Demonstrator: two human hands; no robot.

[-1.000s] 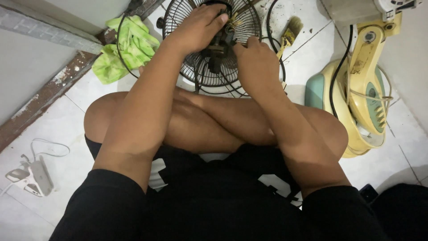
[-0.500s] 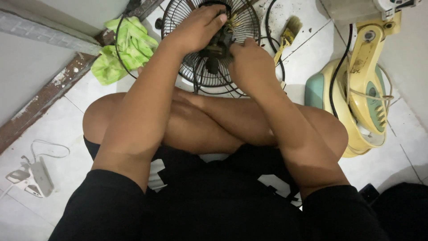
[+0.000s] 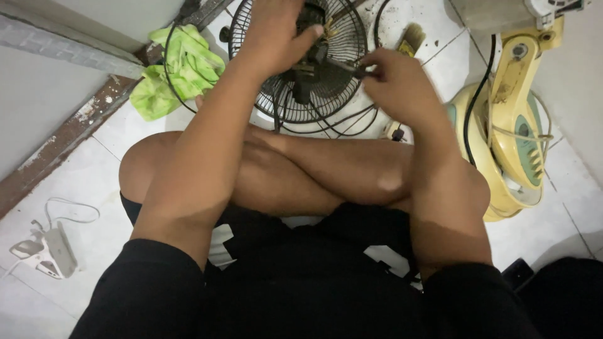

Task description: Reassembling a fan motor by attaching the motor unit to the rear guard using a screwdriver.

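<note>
I see my left hand (image 3: 276,37) clamped over the dark motor hub (image 3: 308,59) at the centre of the round black wire fan grille (image 3: 336,94), which lies on the white tiled floor (image 3: 94,169). My right hand (image 3: 399,85) pinches a thin dark tool (image 3: 342,66) against the hub. A crumpled green cloth (image 3: 179,69) lies left; a cream plastic fan base (image 3: 502,138) stands right.

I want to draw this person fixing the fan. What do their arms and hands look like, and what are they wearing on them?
Both arms are bare from above the elbows down to the left hand and right hand. No gloves, watch or rings show. Black sleeves cover the upper arms, part of a black top with white markings.
</note>
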